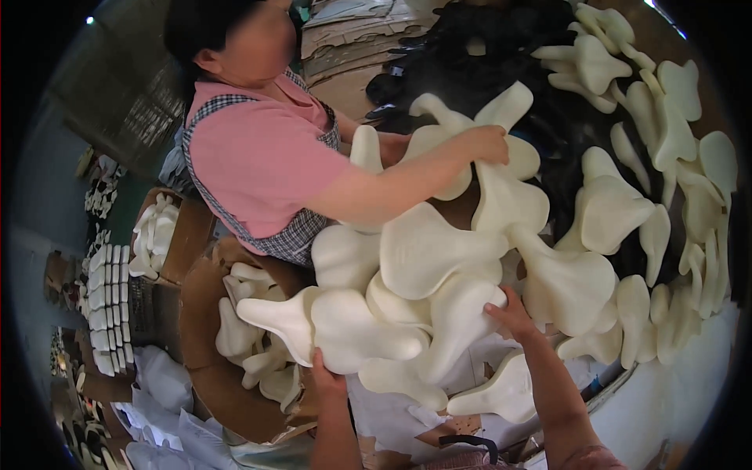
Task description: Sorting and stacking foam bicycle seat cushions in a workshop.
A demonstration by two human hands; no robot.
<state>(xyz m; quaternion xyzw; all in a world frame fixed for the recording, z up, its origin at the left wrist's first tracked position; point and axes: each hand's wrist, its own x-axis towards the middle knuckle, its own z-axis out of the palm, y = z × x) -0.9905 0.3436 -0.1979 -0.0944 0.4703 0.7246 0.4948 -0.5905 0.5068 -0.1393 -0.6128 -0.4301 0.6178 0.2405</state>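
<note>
Our left hand (327, 382) comes up from the lower edge and presses its fingers against the underside of a cream foam piece (345, 329), a smooth moulded shape with a broad body and a narrow neck pointing left. We see the fingers curled onto its lower edge, though how far they wrap around it we cannot tell. Our right hand (513, 315) lies with fingers spread and flat on the side of a 2nd cream foam piece (458, 317), touching it rather than clamped on it. Both pieces sit at the near end of a long heap of foam pieces (564, 274) of the same kind, which runs across the middle of the view and curves up along the right side over a dark surface (501, 70).

Across the heap, a person in a pink shirt and checked apron (262, 157) leans in from the upper left, with 1 hand (486, 145) resting on the pieces at the top of the pile. Just left of our left hand stands a brown cardboard box (200, 337) with more cream pieces lying inside it. Beyond it, a 2nd open box (188, 235) holds further pieces. Rows of small white parts (106, 305) lie at the far left, and white plastic bags (160, 384) lie on the floor below the boxes.
</note>
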